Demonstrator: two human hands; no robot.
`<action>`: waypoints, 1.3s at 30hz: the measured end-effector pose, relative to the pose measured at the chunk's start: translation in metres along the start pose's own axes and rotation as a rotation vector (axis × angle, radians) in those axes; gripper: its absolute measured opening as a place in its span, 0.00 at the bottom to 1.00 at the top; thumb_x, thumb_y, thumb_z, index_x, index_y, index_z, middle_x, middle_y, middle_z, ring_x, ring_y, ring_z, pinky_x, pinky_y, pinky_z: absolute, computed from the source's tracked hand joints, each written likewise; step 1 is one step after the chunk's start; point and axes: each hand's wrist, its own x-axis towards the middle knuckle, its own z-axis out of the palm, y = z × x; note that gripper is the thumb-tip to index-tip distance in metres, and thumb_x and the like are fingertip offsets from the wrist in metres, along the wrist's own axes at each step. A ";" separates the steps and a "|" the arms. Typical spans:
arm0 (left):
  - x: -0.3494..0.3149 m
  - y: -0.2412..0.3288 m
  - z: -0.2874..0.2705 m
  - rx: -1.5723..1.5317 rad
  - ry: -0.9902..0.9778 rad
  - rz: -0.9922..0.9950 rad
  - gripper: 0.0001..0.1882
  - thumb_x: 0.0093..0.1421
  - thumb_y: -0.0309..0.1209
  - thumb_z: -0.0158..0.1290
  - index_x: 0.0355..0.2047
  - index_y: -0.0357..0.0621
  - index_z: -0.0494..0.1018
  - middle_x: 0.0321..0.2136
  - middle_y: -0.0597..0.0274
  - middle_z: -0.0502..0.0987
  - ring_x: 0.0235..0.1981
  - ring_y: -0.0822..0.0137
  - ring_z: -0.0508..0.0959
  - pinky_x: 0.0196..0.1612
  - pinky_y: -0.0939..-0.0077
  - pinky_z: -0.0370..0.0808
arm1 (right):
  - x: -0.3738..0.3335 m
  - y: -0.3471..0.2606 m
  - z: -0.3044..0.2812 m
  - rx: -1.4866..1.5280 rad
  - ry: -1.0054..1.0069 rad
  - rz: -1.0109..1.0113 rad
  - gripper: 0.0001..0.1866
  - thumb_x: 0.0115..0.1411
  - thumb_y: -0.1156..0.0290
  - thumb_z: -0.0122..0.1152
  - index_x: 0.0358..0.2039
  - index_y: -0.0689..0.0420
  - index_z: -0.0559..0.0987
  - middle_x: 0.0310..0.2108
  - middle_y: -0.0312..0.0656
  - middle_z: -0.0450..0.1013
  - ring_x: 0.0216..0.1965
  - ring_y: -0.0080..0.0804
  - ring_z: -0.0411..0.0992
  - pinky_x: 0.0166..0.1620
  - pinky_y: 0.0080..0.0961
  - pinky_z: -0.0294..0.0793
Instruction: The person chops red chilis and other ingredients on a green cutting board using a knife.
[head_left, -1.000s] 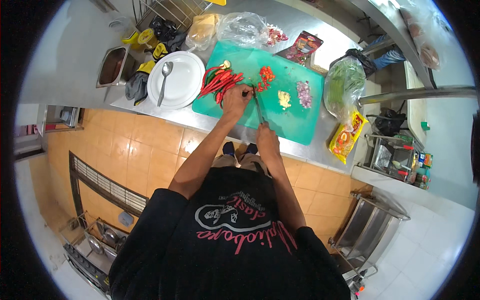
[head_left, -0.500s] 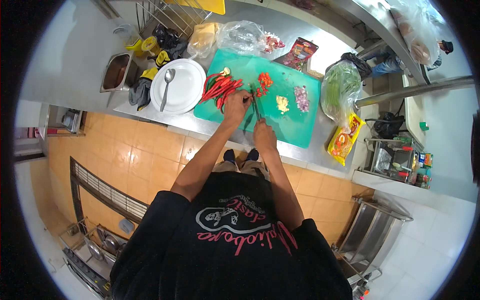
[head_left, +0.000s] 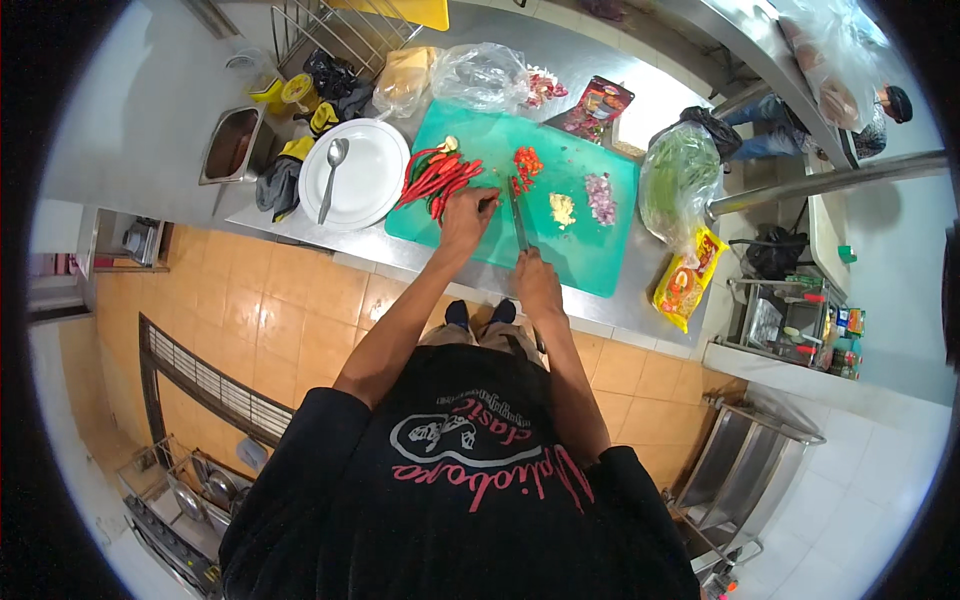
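one knife [head_left: 517, 218], one plate [head_left: 365, 180], one spoon [head_left: 331, 172]

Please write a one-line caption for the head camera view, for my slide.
Right hand holds a knife over a green cutting board; left hand steadies red chillies.

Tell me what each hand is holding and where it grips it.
The right hand holds a knife by its handle. The left hand pins a red chili on the green cutting board.

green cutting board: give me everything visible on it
The green cutting board is a flat rectangle, plastic by its look, lying on the steel counter beside a white plate. On it lie whole red chilies and small piles of chopped red, pale and purple bits. The left hand rests on it; the right hand holds a knife over it.
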 end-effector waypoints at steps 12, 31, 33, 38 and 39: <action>0.011 -0.007 0.003 -0.088 -0.156 -0.193 0.08 0.55 0.23 0.58 0.36 0.36 0.79 0.20 0.61 0.78 0.19 0.75 0.72 0.22 0.76 0.69 | -0.011 0.001 -0.001 0.029 -0.004 -0.010 0.18 0.68 0.63 0.39 0.38 0.67 0.70 0.23 0.64 0.73 0.28 0.63 0.74 0.34 0.53 0.74; 0.016 -0.008 0.002 -0.060 -0.191 -0.190 0.08 0.53 0.22 0.58 0.35 0.40 0.80 0.27 0.54 0.81 0.25 0.73 0.79 0.30 0.76 0.76 | -0.013 -0.008 0.004 -0.043 -0.035 -0.014 0.15 0.68 0.63 0.40 0.38 0.65 0.69 0.25 0.64 0.74 0.31 0.65 0.73 0.34 0.55 0.74; 0.017 -0.009 0.005 -0.165 -0.140 -0.219 0.09 0.50 0.18 0.58 0.33 0.38 0.79 0.26 0.51 0.80 0.26 0.70 0.80 0.30 0.73 0.76 | -0.010 -0.011 0.003 -0.046 -0.029 -0.001 0.15 0.68 0.64 0.40 0.39 0.64 0.69 0.26 0.64 0.74 0.31 0.64 0.73 0.34 0.55 0.74; 0.016 -0.013 0.008 -0.095 -0.156 -0.216 0.08 0.50 0.20 0.58 0.32 0.38 0.80 0.25 0.52 0.80 0.25 0.66 0.81 0.30 0.72 0.76 | 0.002 -0.018 0.009 -0.042 -0.011 0.009 0.15 0.67 0.65 0.41 0.38 0.65 0.69 0.26 0.63 0.74 0.31 0.64 0.74 0.34 0.54 0.74; 0.016 -0.014 0.009 -0.123 -0.144 -0.233 0.07 0.50 0.21 0.58 0.32 0.38 0.80 0.25 0.53 0.80 0.25 0.65 0.81 0.30 0.72 0.76 | 0.005 -0.018 0.011 -0.045 0.015 -0.009 0.14 0.67 0.65 0.41 0.38 0.66 0.69 0.26 0.63 0.74 0.31 0.64 0.74 0.35 0.54 0.74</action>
